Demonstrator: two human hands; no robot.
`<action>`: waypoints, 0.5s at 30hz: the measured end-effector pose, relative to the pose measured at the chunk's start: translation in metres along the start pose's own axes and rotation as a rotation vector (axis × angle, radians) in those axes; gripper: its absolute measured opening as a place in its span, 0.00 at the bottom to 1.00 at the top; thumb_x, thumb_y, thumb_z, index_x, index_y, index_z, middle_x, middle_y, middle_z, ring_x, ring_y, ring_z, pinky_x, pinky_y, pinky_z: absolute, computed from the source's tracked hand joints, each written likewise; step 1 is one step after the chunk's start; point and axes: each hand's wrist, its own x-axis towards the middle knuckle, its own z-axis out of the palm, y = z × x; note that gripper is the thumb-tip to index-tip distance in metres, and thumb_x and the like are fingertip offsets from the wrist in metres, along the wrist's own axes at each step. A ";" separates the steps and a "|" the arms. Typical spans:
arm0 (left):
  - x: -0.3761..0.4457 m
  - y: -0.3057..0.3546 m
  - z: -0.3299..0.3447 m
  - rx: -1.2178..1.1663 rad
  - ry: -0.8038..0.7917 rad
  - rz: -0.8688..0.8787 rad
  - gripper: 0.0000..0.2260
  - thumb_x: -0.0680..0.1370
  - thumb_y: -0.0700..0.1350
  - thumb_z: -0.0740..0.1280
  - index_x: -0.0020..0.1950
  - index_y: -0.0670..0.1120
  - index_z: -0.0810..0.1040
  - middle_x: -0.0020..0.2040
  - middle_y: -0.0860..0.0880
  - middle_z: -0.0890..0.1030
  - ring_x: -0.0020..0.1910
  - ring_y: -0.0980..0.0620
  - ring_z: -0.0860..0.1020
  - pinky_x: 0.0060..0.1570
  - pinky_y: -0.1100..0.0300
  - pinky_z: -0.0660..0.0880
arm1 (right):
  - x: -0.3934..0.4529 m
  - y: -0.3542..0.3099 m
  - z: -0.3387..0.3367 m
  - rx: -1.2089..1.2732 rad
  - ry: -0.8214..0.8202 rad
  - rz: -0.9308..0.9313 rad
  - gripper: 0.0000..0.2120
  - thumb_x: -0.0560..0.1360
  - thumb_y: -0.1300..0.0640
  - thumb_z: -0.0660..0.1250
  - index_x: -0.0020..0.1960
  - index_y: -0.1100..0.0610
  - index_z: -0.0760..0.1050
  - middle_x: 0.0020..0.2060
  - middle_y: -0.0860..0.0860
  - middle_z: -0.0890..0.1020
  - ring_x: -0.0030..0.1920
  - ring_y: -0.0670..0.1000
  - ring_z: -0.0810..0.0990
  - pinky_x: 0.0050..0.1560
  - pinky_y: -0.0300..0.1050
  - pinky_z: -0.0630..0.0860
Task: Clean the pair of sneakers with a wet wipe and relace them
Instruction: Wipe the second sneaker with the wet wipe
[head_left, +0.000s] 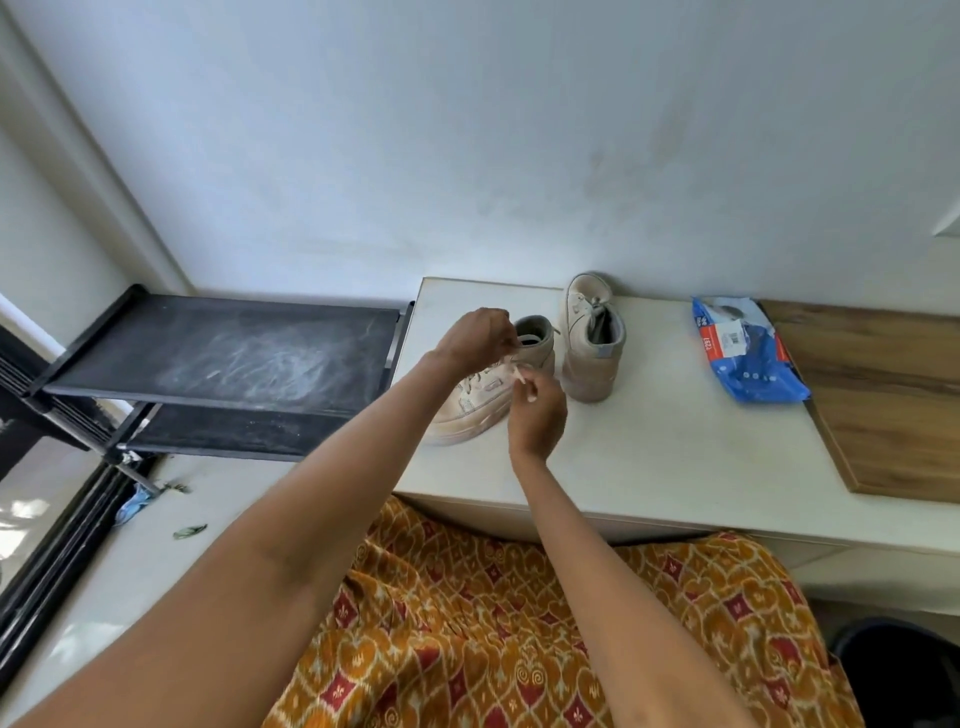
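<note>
Hands at near sneaker (483, 395) on table (649, 457): left hand (475, 338) and right hand (537, 413) fingers pinching lace (517, 371) ends. Risk: slipped lace, skipped eyelet, tipped shoe.

I'm at home, in a plain corner by the wall: a dusty black shoe rack (223, 358) stands beside my white table (649, 457), my patterned skirt (545, 623) below, tiled floor (130, 561) underfoot.
</note>
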 end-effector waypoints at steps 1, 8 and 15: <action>0.000 0.001 0.000 -0.006 0.001 -0.004 0.09 0.76 0.42 0.67 0.53 0.43 0.83 0.52 0.44 0.80 0.50 0.45 0.78 0.46 0.58 0.69 | -0.006 0.003 0.001 -0.063 -0.020 -0.048 0.09 0.74 0.62 0.67 0.52 0.53 0.81 0.46 0.52 0.82 0.48 0.53 0.77 0.41 0.42 0.72; -0.008 0.002 0.001 -0.031 -0.043 0.011 0.12 0.74 0.47 0.69 0.53 0.42 0.80 0.48 0.44 0.76 0.45 0.44 0.76 0.41 0.54 0.71 | -0.006 0.030 -0.018 -0.128 -0.056 0.001 0.06 0.76 0.57 0.65 0.50 0.57 0.78 0.46 0.55 0.81 0.48 0.56 0.77 0.38 0.41 0.65; -0.003 0.004 0.005 0.056 -0.040 0.019 0.12 0.73 0.42 0.70 0.54 0.39 0.75 0.51 0.41 0.74 0.46 0.41 0.76 0.38 0.51 0.71 | 0.052 0.011 -0.012 0.074 0.003 0.411 0.11 0.76 0.59 0.64 0.56 0.58 0.79 0.55 0.56 0.82 0.55 0.59 0.78 0.46 0.41 0.68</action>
